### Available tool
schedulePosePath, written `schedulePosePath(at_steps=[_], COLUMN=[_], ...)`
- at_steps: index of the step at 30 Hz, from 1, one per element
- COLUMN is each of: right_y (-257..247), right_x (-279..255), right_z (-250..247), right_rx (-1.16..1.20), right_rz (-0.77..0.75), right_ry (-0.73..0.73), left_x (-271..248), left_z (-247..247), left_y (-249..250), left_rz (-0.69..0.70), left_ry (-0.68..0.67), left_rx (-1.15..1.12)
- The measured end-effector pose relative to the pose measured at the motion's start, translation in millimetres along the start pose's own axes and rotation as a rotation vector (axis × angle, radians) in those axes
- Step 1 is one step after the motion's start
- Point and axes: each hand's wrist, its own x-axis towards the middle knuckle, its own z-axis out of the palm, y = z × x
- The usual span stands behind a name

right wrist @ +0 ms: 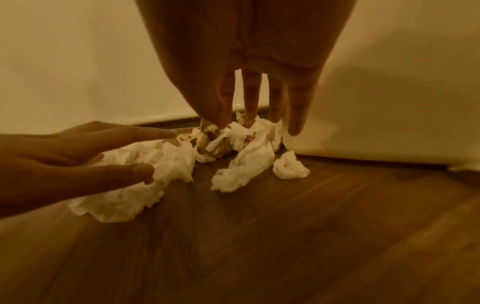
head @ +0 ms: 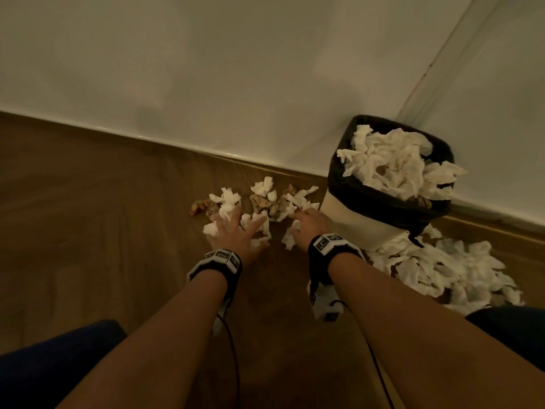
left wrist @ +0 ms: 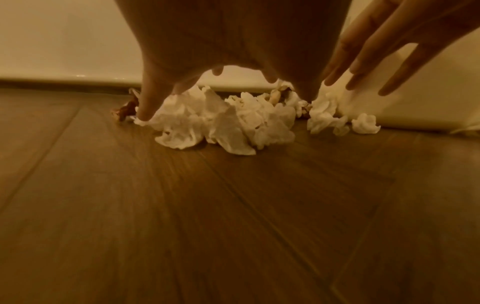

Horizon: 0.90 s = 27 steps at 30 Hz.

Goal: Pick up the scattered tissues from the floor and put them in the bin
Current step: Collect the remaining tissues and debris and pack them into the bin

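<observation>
1. Down on the wooden floor (head: 88, 219), far left of the heap, lie a few brown, crumpled scraps (head: 200, 206) close to the white wall (head: 206, 69).
2. Next comes the left hand (head: 236, 231). Its fingers (left wrist: 146, 102) are spread out and mostly straight, and they press down on the white tissues (head: 228, 202). It is open and is not gripping anything yet. In the left wrist view one fingertip touches the edge of a tissue on the floor.
3. Between the two hands sit more scattered tissues (head: 265, 190), white ones mixed with brownish ones, all near the bottom of the wall.
4. Then comes the right hand (head: 309, 225). Its fingers (right wrist: 250, 96) hang down straight and apart over the pile, with the tips touching or just above the tissues. This hand is open too and holds nothing.
5. Both wrists wear black bands with white marked blocks (head: 222, 258), and thin black cables (head: 233, 349) run back along the arms.
6. Right of the hands stands the bin (head: 368, 219), pale with a black bag (head: 354, 190) folded over its rim. It is stuffed with white tissues (head: 392, 163) that stick up over the top.
7. Farthest right, another big heap of tissues (head: 442, 270) lies on the floor, touching the foot of the bin.
</observation>
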Motion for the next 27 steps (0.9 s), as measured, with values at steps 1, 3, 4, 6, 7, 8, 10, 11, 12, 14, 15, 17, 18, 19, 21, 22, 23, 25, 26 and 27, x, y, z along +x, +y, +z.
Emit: schedulePosePath(at_steps=[1,3,4,6,7,8,10,11,12,14,15,17,18,19,21,22,23,25,26,27], right_y=[3,9,12,18,19,21,21,20,20,18,17,15,15,15,16,17,18,20,21,21], right_x=[1,1,2,1,1,0,-1,-1,-1,0,0,1,1,2,4,5,6,7,7,7], right_z=[4,11,15,22,24,26,29,30,32,35,36,39,40,42,46,47,48,49,50,51], right_rx=[-0.011,-0.035,-0.041,-0.060,-0.073,-0.084,-0.098,-0.099,-0.098,-0.090,-0.082,-0.068,-0.061,-0.055,-0.065,-0.075,-0.084,-0.096,-0.104,-0.110], right_rz=[-0.015,-0.041,-0.051,-0.071,-0.075,-0.076,-0.074,-0.070,-0.065,-0.052,-0.048,-0.040,-0.036,-0.030,-0.025,-0.024,-0.024,-0.021,-0.028,-0.038], right_ry=[-0.018,-0.070,-0.095,-0.124,-0.131,-0.135,-0.144,-0.152,-0.158,-0.165,-0.166,-0.166,-0.167,-0.171,-0.188,-0.205,-0.220,-0.230,-0.224,-0.215], left_x=[1,2,1,-3,-6,-8,-11,-12,-11,-11,-12,-10,-9,-10,-9,-10,-9,-7,-7,-7], left_z=[3,7,9,12,13,16,22,25,28,28,25,23,20,16,15,11,11,9,8,7], left_y=[1,2,1,0,-1,-2,-6,-7,-8,-5,-4,-2,-1,0,-2,0,0,1,1,1], left_rz=[0.000,0.004,0.010,0.015,0.010,0.002,-0.003,-0.014,-0.024,-0.067,-0.101,-0.181,-0.173,-0.141,-0.096,-0.089,-0.087,-0.073,-0.053,-0.062], left_ry=[-0.026,-0.055,-0.057,-0.041,-0.029,-0.007,0.059,0.078,0.109,0.126,0.128,0.188,0.192,0.166,0.161,0.157,0.151,0.163,0.163,0.160], left_rx=[-0.012,-0.038,-0.046,-0.058,-0.068,-0.082,-0.067,-0.075,-0.106,-0.273,-0.392,-0.575,-0.563,-0.525,-0.462,-0.497,-0.496,-0.470,-0.446,-0.455])
